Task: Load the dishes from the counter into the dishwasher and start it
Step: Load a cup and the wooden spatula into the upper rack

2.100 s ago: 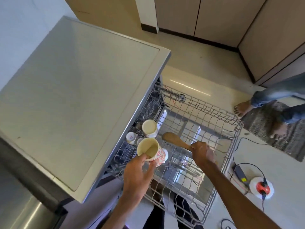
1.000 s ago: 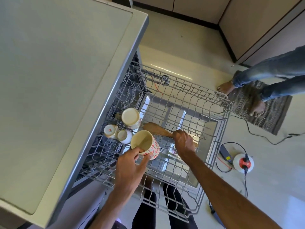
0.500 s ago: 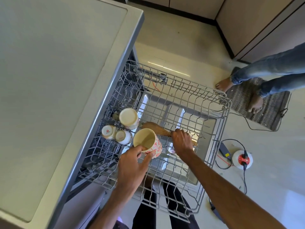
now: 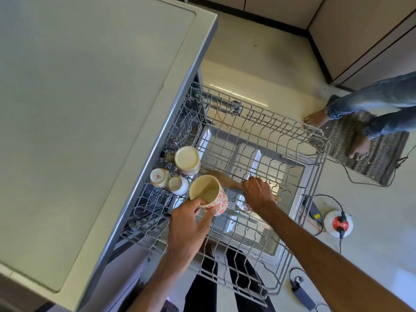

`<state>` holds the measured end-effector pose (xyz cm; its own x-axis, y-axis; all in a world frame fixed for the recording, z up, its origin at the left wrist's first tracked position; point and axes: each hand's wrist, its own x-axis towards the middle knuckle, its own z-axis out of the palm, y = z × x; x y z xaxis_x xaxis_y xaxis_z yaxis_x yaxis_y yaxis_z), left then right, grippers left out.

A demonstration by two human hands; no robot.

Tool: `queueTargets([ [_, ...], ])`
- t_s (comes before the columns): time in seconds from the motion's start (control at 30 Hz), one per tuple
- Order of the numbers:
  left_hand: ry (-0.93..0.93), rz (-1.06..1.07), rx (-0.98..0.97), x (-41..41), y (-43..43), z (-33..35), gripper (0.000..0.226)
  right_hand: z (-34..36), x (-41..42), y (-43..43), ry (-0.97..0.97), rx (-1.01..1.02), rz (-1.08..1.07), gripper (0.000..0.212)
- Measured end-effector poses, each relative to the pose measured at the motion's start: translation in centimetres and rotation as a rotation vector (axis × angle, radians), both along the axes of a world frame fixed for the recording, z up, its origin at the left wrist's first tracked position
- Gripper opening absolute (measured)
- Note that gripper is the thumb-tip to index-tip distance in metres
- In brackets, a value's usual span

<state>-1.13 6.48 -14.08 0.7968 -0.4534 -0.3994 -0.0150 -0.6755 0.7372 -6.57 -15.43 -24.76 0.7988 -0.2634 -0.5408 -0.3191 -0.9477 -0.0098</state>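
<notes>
The grey wire dishwasher rack (image 4: 290,140) is pulled out over the open door. My left hand (image 4: 191,224) grips a cream mug with red flowers (image 4: 211,194) by its near rim, mouth up, just over the rack's left side. My right hand (image 4: 258,192) holds the handle of a wooden spatula (image 4: 221,176) that lies across the rack wires. Behind the mug, three cups sit upside down in the rack: a large cream one (image 4: 187,159), a small one with a red logo (image 4: 159,177) and a small white one (image 4: 179,185).
The dishwasher's flat grey top (image 4: 85,104) fills the left. Another person's bare feet (image 4: 315,119) stand on a striped mat (image 4: 371,149) at the right. A red-and-white extension reel (image 4: 337,223) with cables and a black adapter (image 4: 302,293) lie on the floor.
The view has shifted and drawn closer. My left hand keeps the flowered mug over the rack, lowered a little. My right hand slid the spatula slightly leftward on the wires.
</notes>
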Motion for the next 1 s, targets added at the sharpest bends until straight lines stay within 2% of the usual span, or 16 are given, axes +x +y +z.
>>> queueTargets([
  [0.17,0.003,0.014,0.01,-0.1,0.5,0.1,0.052,0.5,-0.4,0.1,-0.031,0.036,-0.029,0.02],
  [0.37,0.011,0.064,0.034,-0.3,1.0,0.0,0.052,3.2,-0.8,-0.4,-0.192,0.106,-0.246,0.028],
  [0.5,0.01,0.079,0.032,-0.3,0.8,0.2,0.047,4.8,0.2,-2.6,-0.315,0.066,-0.217,0.03],
  [0.6,0.0,0.07,0.024,-0.1,0.5,0.3,0.046,5.0,2.6,-4.7,-0.275,-0.014,-0.18,0.031],
  [0.7,-0.008,0.065,0.017,-0.1,0.2,0.3,0.04,4.5,4.8,-6.4,-0.153,-0.09,-0.133,0.027],
  [0.83,0.012,0.058,0.012,0.0,-0.1,0.4,0.037,2.6,5.2,-7.2,-0.069,-0.078,-0.138,0.022],
  [0.9,0.021,0.051,0.009,0.0,-0.2,0.4,0.035,1.9,4.8,-7.1,-0.141,-0.002,-0.231,0.028],
  [1.0,0.039,0.068,-0.01,0.3,-0.4,0.6,0.037,3.1,4.1,-5.6,-0.415,0.184,-0.359,0.028],
])
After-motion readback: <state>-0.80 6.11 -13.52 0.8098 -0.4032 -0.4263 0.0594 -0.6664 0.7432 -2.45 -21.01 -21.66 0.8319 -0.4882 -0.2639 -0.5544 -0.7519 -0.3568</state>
